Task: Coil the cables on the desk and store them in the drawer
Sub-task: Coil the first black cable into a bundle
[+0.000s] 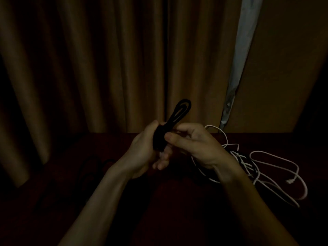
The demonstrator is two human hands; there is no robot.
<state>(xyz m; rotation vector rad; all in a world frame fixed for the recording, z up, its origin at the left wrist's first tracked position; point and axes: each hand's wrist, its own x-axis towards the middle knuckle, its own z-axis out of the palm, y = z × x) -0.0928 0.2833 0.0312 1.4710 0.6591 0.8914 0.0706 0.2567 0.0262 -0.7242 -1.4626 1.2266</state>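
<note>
above the dark worktop (124,201), the left hand (142,150) grips a folded black cable (170,125) while the right hand (193,142) pinches it, white cables (276,167) lying right.

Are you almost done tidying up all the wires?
Not yet. The left hand and right hand hold a black cable, folded into a bundle. The white cables lie loose and tangled on the desk, uncoiled. No drawer is in view, so nothing looks stored.
</note>
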